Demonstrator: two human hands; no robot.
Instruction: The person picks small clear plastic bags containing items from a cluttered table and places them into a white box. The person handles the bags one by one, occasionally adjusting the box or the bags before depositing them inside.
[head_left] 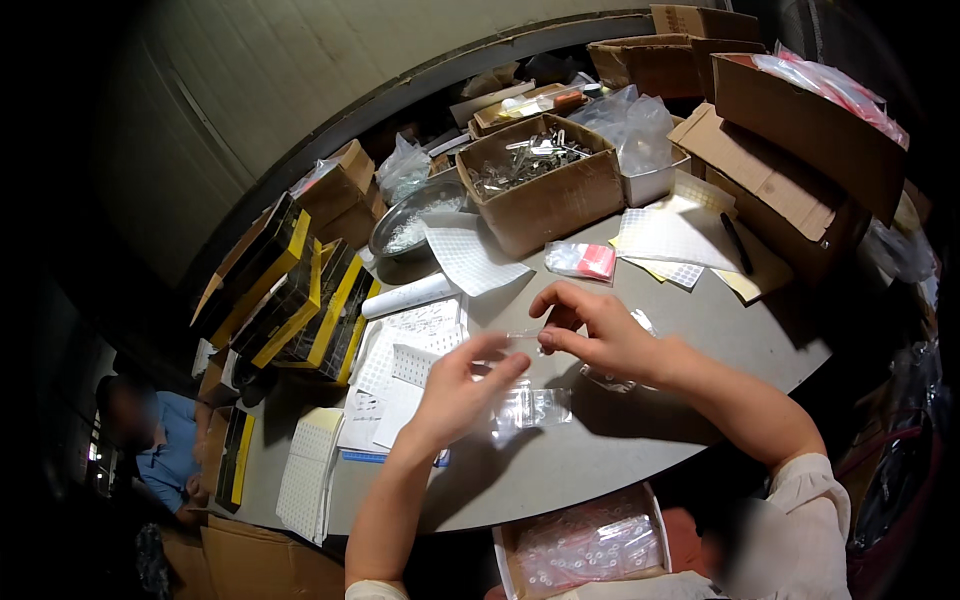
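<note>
My left hand (462,385) and my right hand (592,328) meet above the grey table (600,450), both pinching a small clear plastic bag (524,336) between their fingertips. Just below them a few more clear bags (532,408) lie on the table. Sheets of small white stickers (410,350) are spread to the left of my left hand. What is inside the held bag is too small to tell.
A cardboard box of metal parts (540,175) stands behind my hands, with a metal bowl (410,225) to its left. Yellow-and-black boxes (300,300) stack at the left. A box of filled clear bags (590,545) sits at the near edge. Another person (160,450) sits at the lower left.
</note>
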